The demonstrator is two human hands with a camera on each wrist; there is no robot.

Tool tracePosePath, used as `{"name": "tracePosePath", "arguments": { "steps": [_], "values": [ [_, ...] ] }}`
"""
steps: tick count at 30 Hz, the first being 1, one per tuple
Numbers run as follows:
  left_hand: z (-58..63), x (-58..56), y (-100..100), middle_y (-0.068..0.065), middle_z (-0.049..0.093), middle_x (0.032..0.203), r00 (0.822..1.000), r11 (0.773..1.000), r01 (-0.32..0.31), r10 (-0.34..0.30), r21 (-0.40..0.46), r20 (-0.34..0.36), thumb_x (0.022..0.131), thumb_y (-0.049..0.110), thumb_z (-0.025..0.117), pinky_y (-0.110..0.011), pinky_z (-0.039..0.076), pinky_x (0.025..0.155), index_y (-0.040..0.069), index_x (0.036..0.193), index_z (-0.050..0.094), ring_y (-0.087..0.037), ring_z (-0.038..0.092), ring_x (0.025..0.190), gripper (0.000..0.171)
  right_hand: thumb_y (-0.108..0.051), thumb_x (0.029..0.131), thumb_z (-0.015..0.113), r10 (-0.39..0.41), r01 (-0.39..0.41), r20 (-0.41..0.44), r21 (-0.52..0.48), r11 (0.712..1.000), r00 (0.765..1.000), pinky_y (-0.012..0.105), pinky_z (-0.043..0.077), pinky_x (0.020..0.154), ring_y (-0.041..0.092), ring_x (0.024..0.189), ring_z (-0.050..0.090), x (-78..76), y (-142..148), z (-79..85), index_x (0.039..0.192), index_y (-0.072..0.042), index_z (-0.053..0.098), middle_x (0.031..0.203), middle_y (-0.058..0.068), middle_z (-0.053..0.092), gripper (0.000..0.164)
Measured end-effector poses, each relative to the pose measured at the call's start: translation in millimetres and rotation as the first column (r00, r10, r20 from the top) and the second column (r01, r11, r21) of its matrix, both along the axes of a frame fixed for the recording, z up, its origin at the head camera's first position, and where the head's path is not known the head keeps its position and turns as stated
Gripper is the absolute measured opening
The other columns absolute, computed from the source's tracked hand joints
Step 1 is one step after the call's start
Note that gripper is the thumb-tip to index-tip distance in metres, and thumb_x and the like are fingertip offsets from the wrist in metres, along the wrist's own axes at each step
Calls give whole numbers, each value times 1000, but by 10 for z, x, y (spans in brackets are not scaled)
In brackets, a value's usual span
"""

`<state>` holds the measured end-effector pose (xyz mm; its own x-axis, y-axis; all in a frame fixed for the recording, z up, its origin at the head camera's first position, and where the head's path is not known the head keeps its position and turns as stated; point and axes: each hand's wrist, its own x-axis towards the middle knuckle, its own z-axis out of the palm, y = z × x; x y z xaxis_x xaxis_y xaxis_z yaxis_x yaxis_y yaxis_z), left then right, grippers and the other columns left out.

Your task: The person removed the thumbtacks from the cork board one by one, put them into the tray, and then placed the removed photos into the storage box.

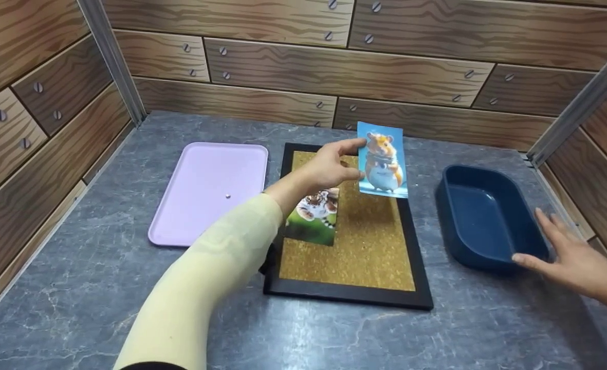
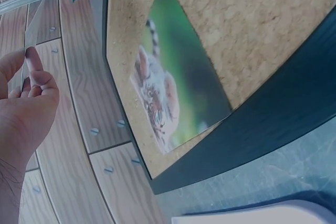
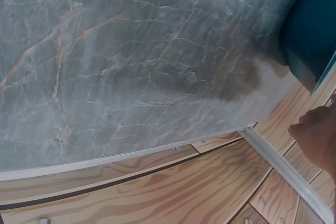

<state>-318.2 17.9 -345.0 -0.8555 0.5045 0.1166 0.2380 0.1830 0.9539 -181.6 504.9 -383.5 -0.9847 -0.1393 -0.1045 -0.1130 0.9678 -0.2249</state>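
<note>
My left hand (image 1: pixel 331 165) pinches the left edge of a hamster picture card (image 1: pixel 384 162) and holds it above the upper right of a black-framed cork board (image 1: pixel 354 252). In the left wrist view the same card (image 2: pixel 35 27) appears nearly edge-on between thumb and fingers. A tiger cub picture card (image 1: pixel 311 223) lies on the left part of the cork, partly covered by my forearm in the head view. My right hand (image 1: pixel 575 259), its fingers spread, is at the near right corner of a dark blue bin (image 1: pixel 480 218); whether it touches the rim I cannot tell.
A lilac tray (image 1: pixel 208 174) lies left of the board, with one tiny shiny piece (image 1: pixel 227 196) on it. Wood-patterned walls (image 1: pixel 282 61) enclose the grey marbled tabletop (image 1: pixel 97 288) at the back and both sides.
</note>
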Motion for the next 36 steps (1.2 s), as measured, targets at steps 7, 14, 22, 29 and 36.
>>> {"name": "tracePosePath", "arguments": {
  "steps": [7,14,22,29,36],
  "values": [
    [48,-29,54,-4,44,165,1000,999,-2,2,-33,-23,95,1,77,-31,47,111,12,163,43,-24,46,146,76,-50,103,67,45,-43,45,-39,998,998,86,28,100,78,131,25,-24,50,-57,165,-3,-17,162,48,0,115],
    [50,-15,176,-5,45,165,1000,999,23,-24,-22,-12,97,2,76,-31,50,108,12,163,43,-24,46,147,75,-45,103,67,31,-18,89,-140,990,996,86,23,104,79,135,18,-67,60,-90,161,0,-27,156,54,-2,119],
    [23,25,331,-7,47,163,1000,1000,28,-28,-1,-11,95,0,76,-32,50,109,11,162,44,-26,43,149,75,-49,105,63,5,10,113,-129,992,994,87,28,100,81,130,24,-52,67,-145,161,3,-25,152,58,3,116],
    [-26,51,452,-10,48,161,999,998,44,-46,45,29,93,-5,75,-27,55,99,9,163,43,-30,56,136,78,-49,107,57,-27,44,97,-174,984,995,87,27,99,82,130,22,-22,33,-207,162,-1,-25,157,53,-4,110],
    [-60,64,581,-10,47,161,998,998,54,-56,41,34,95,-3,75,-25,55,94,9,162,43,-26,54,138,75,-48,108,55,-57,61,31,-188,980,998,86,30,98,81,128,28,-9,11,-293,164,-1,-20,156,54,5,105]
  ]
}}
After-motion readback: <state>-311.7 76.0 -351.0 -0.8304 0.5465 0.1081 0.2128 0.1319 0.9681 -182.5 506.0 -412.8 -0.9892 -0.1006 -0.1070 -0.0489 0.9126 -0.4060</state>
